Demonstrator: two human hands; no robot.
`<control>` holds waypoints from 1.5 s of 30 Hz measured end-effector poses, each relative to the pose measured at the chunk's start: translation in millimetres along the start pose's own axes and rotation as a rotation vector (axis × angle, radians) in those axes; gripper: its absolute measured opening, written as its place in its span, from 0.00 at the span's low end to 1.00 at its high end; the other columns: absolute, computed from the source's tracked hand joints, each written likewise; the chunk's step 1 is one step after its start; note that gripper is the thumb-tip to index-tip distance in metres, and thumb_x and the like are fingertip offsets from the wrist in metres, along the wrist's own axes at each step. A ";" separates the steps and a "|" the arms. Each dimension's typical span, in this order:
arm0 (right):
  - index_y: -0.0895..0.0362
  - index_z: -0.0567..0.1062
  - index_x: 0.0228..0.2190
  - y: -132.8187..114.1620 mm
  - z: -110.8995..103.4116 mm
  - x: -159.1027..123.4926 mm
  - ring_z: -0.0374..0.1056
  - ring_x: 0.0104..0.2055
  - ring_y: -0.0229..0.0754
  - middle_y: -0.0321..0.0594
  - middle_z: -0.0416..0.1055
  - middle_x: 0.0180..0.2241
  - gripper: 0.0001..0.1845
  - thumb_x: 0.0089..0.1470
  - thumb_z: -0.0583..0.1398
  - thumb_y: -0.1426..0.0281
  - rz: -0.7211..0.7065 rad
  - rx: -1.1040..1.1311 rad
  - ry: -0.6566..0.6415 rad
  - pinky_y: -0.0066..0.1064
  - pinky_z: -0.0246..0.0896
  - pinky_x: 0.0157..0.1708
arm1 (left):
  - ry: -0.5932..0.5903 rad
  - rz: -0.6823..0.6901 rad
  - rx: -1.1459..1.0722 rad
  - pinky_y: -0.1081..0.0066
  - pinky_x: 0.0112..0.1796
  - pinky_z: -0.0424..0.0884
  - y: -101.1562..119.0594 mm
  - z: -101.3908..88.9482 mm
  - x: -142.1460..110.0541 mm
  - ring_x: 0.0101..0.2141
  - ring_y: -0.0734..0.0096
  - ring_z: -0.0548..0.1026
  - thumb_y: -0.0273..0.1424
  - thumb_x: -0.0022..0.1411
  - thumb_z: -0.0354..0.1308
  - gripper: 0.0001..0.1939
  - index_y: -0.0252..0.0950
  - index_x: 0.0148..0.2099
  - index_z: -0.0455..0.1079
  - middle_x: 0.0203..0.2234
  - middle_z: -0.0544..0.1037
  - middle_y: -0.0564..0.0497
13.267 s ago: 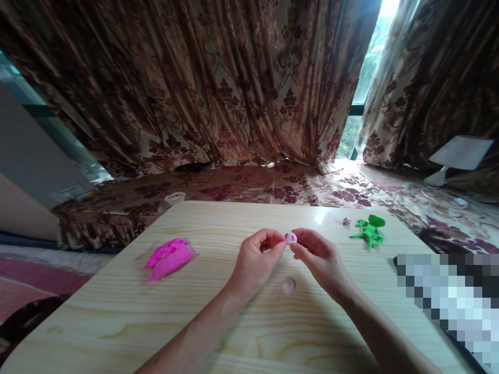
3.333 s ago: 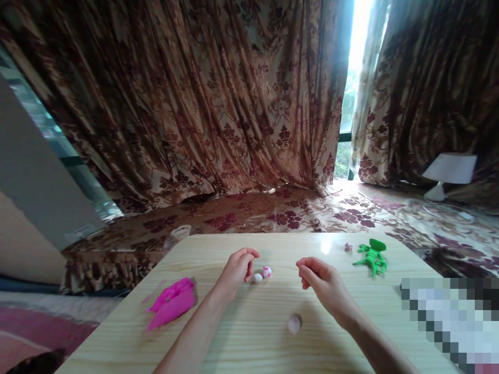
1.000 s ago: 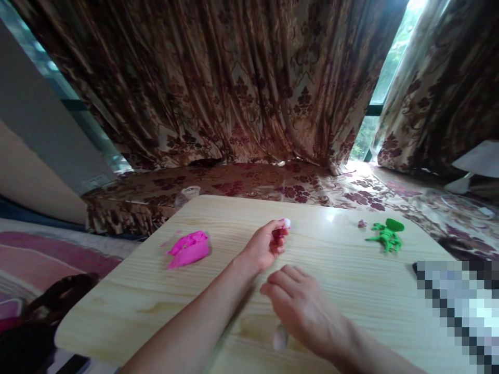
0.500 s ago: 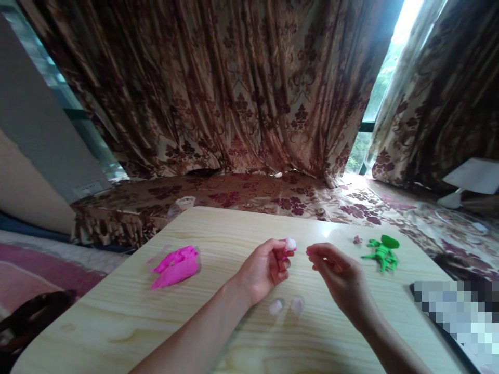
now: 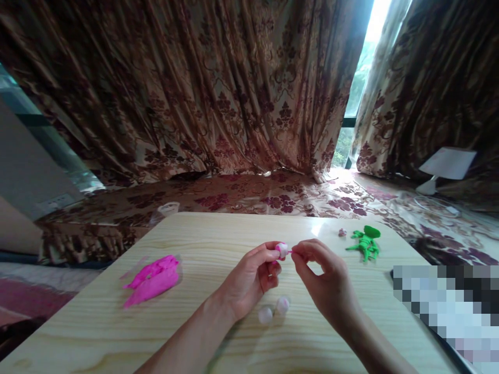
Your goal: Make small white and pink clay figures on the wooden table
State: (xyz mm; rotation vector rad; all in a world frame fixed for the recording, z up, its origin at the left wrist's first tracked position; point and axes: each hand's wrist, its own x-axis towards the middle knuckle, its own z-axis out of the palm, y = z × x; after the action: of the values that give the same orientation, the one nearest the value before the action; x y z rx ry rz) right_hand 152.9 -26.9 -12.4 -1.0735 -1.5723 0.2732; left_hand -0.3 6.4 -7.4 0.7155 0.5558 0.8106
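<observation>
My left hand pinches a small white clay ball with pink on it, between thumb and fingertips. Thumb and forefinger of my right hand are closed on a thin pink clay strand, whose free end reaches the ball. Below the hands, two small whitish round pieces lie side by side on the table, one with a pink tinge. To the left is a lump of bright pink clay on clear wrapping.
On the light wooden table, a green clay figure and a small pinkish lump lie at the back right. A blurred-out flat object is at the right edge. Behind stand a clear container and a white lamp.
My right hand has moved in to my left, and the pink strand now meets the white ball. More pink shows on the ball. The whole view has shifted slightly.
</observation>
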 end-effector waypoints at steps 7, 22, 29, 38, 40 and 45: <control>0.57 0.70 0.29 -2.3 0.6 -1.1 0.63 0.28 0.35 0.36 0.66 0.27 0.06 0.50 0.57 0.80 -0.032 -0.015 0.016 0.28 0.61 0.28 | 0.013 0.017 0.026 0.82 0.24 0.60 -1.2 1.6 0.3 0.25 0.85 0.64 0.25 0.54 0.57 0.11 0.35 0.42 0.68 0.30 0.67 0.54; 0.57 0.70 0.30 -2.5 0.8 -1.4 0.63 0.29 0.35 0.35 0.67 0.28 0.06 0.51 0.56 0.79 -0.012 0.008 -0.024 0.27 0.61 0.30 | -0.012 0.024 0.087 0.82 0.22 0.55 -1.0 3.6 -1.2 0.24 0.85 0.61 0.27 0.54 0.56 0.10 0.34 0.41 0.68 0.29 0.65 0.54; 0.57 0.71 0.31 -1.7 0.1 -0.9 0.64 0.30 0.35 0.36 0.67 0.29 0.04 0.53 0.56 0.76 0.034 0.012 -0.047 0.28 0.61 0.29 | 0.002 0.057 0.174 0.81 0.22 0.53 -2.6 4.0 -1.0 0.24 0.84 0.60 0.28 0.53 0.57 0.11 0.33 0.41 0.69 0.25 0.63 0.54; 0.57 0.73 0.31 -0.7 -2.1 -1.4 0.64 0.30 0.36 0.38 0.68 0.30 0.04 0.52 0.58 0.75 -0.024 0.014 0.008 0.28 0.61 0.28 | 0.019 0.061 0.192 0.81 0.21 0.51 2.8 11.2 3.2 0.23 0.84 0.61 0.29 0.51 0.59 0.12 0.34 0.41 0.70 0.26 0.65 0.54; 0.56 0.74 0.32 -1.8 -3.8 0.0 0.65 0.30 0.36 0.38 0.68 0.31 0.05 0.53 0.57 0.74 -0.023 0.025 0.017 0.28 0.61 0.29 | 0.028 0.045 0.195 0.81 0.21 0.52 5.4 15.1 3.6 0.23 0.84 0.61 0.30 0.51 0.59 0.12 0.34 0.40 0.70 0.28 0.66 0.53; 0.57 0.73 0.30 -2.5 -5.5 3.3 0.66 0.30 0.37 0.38 0.69 0.29 0.06 0.55 0.55 0.72 0.028 0.079 0.024 0.29 0.61 0.29 | 0.028 0.037 0.225 0.81 0.20 0.53 8.5 21.3 2.0 0.23 0.84 0.62 0.31 0.50 0.60 0.12 0.34 0.39 0.70 0.30 0.68 0.52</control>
State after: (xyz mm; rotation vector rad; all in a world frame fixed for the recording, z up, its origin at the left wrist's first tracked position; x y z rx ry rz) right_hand 156.7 -27.9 -6.9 -1.0348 -1.5141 0.3376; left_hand 11.6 4.6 12.2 0.9237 0.6673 0.8012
